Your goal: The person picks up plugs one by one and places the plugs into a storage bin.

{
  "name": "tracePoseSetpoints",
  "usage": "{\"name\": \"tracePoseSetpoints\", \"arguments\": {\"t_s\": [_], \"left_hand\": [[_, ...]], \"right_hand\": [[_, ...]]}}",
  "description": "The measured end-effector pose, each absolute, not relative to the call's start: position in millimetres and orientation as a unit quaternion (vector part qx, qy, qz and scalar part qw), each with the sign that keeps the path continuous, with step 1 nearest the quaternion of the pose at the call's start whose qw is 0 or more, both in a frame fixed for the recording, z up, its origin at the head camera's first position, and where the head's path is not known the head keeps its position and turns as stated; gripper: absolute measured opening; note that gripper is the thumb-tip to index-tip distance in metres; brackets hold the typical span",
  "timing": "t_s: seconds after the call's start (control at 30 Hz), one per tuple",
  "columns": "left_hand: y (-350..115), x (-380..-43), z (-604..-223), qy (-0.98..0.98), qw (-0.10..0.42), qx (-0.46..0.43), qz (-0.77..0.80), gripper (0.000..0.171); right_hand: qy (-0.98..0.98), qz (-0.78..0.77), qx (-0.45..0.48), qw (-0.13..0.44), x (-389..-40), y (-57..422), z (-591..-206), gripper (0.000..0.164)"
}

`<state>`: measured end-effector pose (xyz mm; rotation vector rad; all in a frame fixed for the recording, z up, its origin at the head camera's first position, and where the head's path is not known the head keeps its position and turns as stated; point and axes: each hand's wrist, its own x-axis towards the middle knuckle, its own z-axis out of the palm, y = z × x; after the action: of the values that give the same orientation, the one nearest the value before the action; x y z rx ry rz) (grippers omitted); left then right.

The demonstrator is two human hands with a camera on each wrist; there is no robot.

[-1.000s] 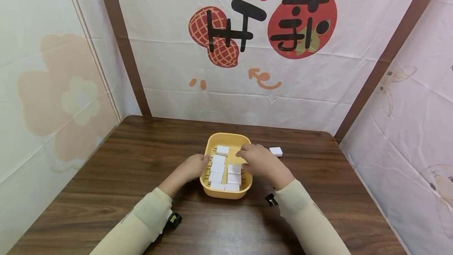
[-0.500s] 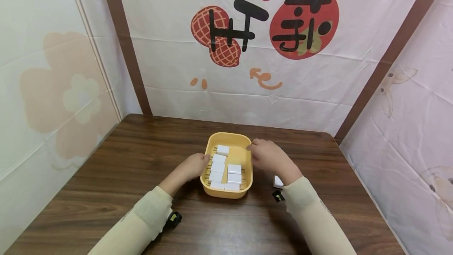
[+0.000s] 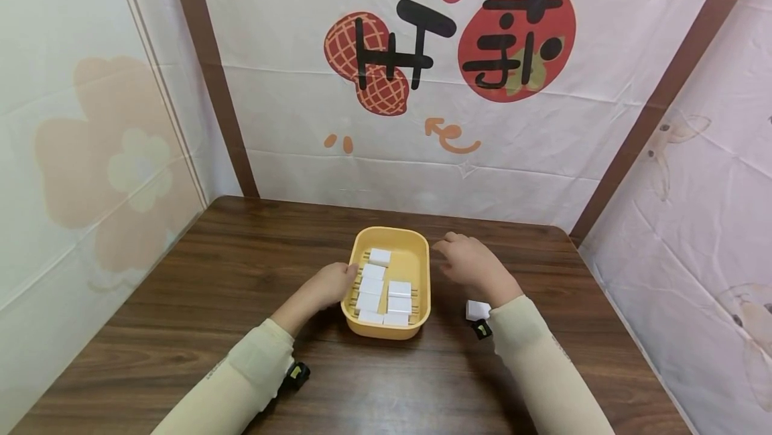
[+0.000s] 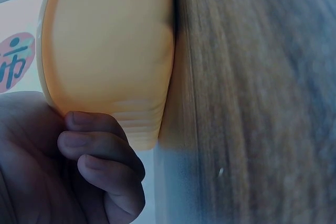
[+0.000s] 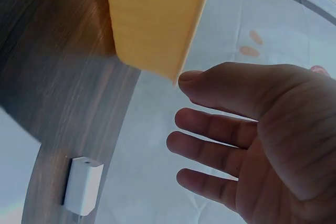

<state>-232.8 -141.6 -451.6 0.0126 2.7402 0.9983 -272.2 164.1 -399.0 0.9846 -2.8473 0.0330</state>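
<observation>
A yellow plastic tray (image 3: 420, 240) sits on the table with several white plug chargers (image 3: 372, 271) lying in it in two columns, metal prongs pointing toward the side walls. My left hand (image 3: 328, 284) grips the tray's left rim; in the left wrist view its fingers (image 4: 94, 142) are curled against the outer wall. Just right of the tray hovers my right hand (image 3: 473, 262), holding nothing. In the right wrist view its fingers (image 5: 210, 127) are spread loosely, near the tray's corner. One loose charger (image 3: 478, 310) lies by the right wrist.
The brown wood-grain table (image 3: 271, 240) runs back to a printed fabric wall (image 3: 289, 120). Fabric also stands along both sides. In the right wrist view a white charger (image 5: 84, 187) lies on the table below the hand.
My right hand has moved right, from over the tray to outside its rim. The loose charger by the right wrist has come into view; the far one is now hidden. The left hand stays put.
</observation>
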Motion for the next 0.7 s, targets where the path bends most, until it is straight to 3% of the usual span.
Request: {"name": "tracePoseSetpoints", "arguments": {"t_s": [0.7], "left_hand": [[-141.3, -230.7, -448.4, 0.931, 0.127, -0.007, 0.341, 0.049]], "right_hand": [[-0.965, -0.014, 0.256, 0.048, -292.1, 186.1, -409.7, 0.039]]}}
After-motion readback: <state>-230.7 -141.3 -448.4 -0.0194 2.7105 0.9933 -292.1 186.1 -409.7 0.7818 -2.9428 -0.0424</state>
